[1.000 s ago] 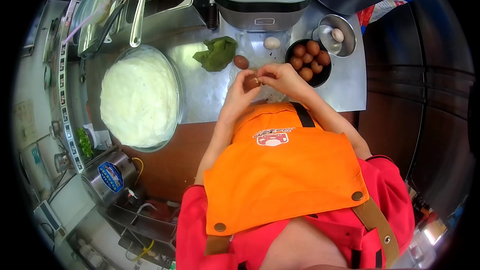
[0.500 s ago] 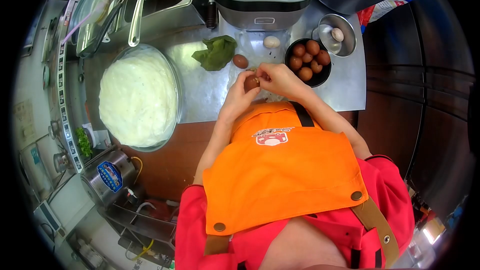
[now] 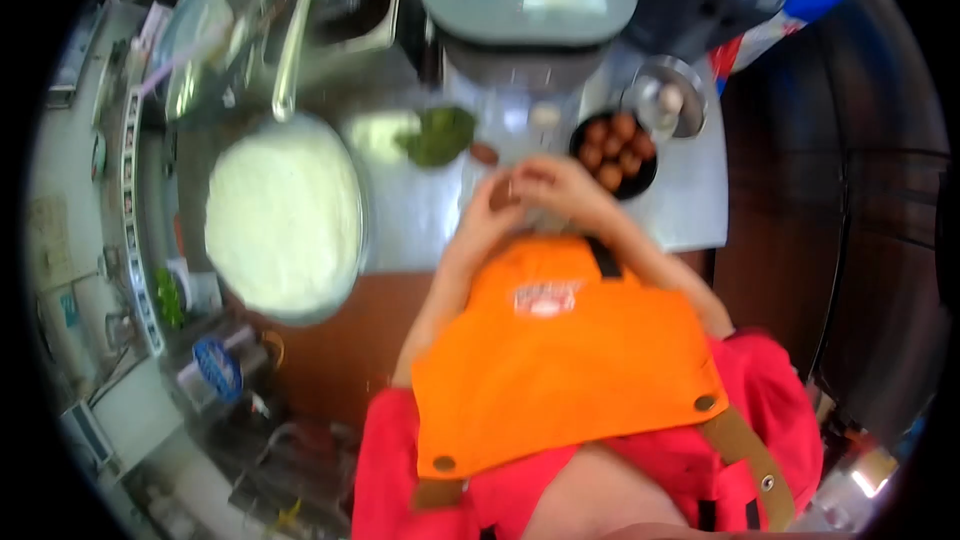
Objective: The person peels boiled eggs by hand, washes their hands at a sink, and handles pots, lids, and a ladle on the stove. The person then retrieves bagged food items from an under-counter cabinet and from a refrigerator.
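Note:
My left hand (image 3: 485, 215) is closed around a brown egg (image 3: 503, 194), held low over the metal counter. Bent and pinched together, the fingers of my right hand (image 3: 560, 185) touch the egg's right side; blur hides what is between them. Just beyond my hands another brown egg (image 3: 484, 153) lies on the counter, beside a crumpled green leaf (image 3: 440, 136). A pale egg (image 3: 544, 117) rests farther back. To the right, a black bowl (image 3: 640, 187) holds several brown eggs, and a metal bowl (image 3: 692, 120) has one pale egg in it.
A rice cooker (image 3: 525, 10) with a red display stands at the back. Left on the counter is a large glass bowl (image 3: 362, 230) heaped with white food. Behind it, a long metal handle (image 3: 294, 50) sticks out over a steel basin. Dark cabinet doors (image 3: 790, 180) border the right side.
The camera view has tilted and blurred, so the counter and hands appear slightly lower. My left hand still has the egg, with my right fingers still against it.

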`<state>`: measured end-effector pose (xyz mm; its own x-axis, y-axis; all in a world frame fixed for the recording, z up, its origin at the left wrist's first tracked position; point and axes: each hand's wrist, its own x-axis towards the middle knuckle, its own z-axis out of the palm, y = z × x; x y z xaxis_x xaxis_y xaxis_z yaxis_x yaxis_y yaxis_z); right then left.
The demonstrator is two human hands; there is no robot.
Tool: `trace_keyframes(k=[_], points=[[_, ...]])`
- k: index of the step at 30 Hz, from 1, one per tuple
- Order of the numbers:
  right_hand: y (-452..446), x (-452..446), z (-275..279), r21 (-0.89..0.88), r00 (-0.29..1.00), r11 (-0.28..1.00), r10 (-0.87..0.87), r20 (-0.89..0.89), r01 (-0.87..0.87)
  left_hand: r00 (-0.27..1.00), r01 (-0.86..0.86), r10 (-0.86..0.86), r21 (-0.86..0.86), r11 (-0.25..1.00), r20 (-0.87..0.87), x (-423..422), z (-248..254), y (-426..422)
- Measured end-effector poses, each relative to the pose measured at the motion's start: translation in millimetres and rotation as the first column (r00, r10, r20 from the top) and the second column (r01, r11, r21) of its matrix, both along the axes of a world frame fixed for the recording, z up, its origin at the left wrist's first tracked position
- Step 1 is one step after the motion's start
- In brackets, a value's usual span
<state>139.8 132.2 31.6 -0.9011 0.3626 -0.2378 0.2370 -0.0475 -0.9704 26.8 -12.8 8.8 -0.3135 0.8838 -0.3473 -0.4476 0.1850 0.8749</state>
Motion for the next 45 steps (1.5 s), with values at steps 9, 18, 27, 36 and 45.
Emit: trace_keyframes(k=[9, 18, 27, 36, 45], points=[[15, 0, -9, 0.236, 0.994, 0.967, 0.109, -0.025, -0.1, 0.998, 0.052, -0.053, 0.051, 0.997, 0.023, -2, -18, 6], [5, -3, -1, 0.576, 0.997, 0.815, 0.074, 0.003, -0.062, 0.997, 0.048, -0.047, 0.018, 0.999, -0.06, 5, -26, 9], [2, -7, 19, 0.52, 0.999, 0.854, 0.037, -0.005, -0.029, 0.997, 0.04, -0.042, -0.028, 0.999, -0.066, 6, -21, 3], [2, 2, 12, 0.264, 1.0, 0.964, -0.026, -0.014, 0.029, 1.0, 0.009, -0.01, 0.05, 0.999, 0.023, 6, 4, -3], [3, 3, 1, -0.07, 0.994, 0.991, -0.113, 0.003, 0.113, 0.993, -0.024, 0.004, 0.166, 0.986, 0.12, -3, 4, -6]])
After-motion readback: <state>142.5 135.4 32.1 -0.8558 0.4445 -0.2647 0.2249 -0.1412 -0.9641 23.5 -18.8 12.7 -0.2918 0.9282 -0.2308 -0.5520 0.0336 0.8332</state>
